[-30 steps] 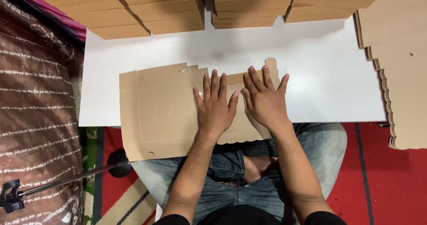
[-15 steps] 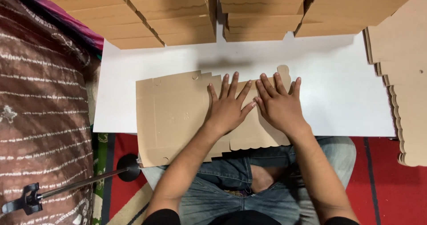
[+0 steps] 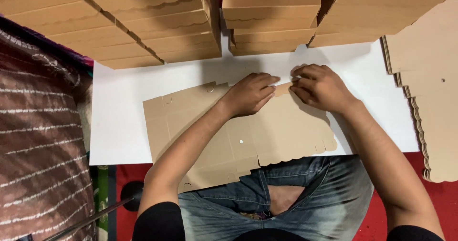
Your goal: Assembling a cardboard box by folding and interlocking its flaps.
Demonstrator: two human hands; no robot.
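Note:
A flat brown cardboard box blank [image 3: 281, 131] with a scalloped near edge lies on the white table [image 3: 119, 117], overhanging toward my lap. My left hand [image 3: 249, 94] rests on the blank's far edge with its fingers curled over it. My right hand [image 3: 318, 86] is just to the right, its fingertips pinching a small flap [image 3: 285, 88] at the far edge. The two hands almost touch at the fingertips.
Stacks of folded brown boxes [image 3: 157, 26] line the table's far side. A pile of flat scalloped blanks [image 3: 429, 88] sits at the right. A patterned fabric [image 3: 38, 141] covers the left; a thin black stand [image 3: 95, 215] and a red floor lie below.
Both hands lay flat with fingers spread on the blank; they have since slid to its far edge and curled onto the flap. The camera has tilted nearer.

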